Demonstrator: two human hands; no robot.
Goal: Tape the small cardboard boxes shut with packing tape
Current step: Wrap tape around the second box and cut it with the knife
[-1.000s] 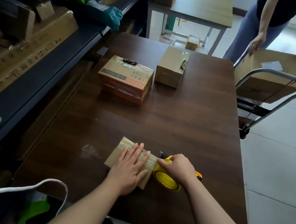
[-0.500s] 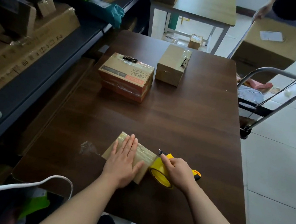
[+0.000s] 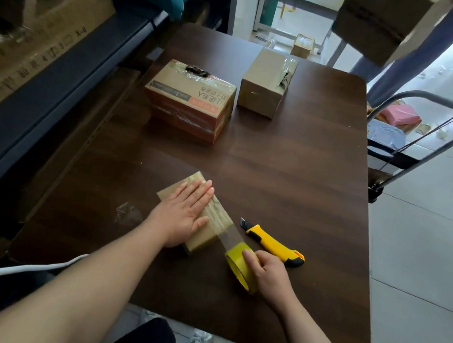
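Three closed cardboard boxes sit on the worktop [image 3: 276,178], contents hidden: a printed box [image 3: 191,100] and a plain box [image 3: 265,84] at upper centre, and the small flat box [image 3: 214,223] at lower centre. Of the hands, the left hand [image 3: 185,212] lies spread flat on that box, and the right hand [image 3: 269,275] grips the one yellow tape roll [image 3: 236,262] just right of it, tape stretched between them. One yellow knife [image 3: 273,242] lies beside the roll.

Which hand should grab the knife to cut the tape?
Probably the right hand, gripping the tape roll: the utility knife lies beside it. The left hand presses the small box.

Dim, daylit from right; wide-angle warping
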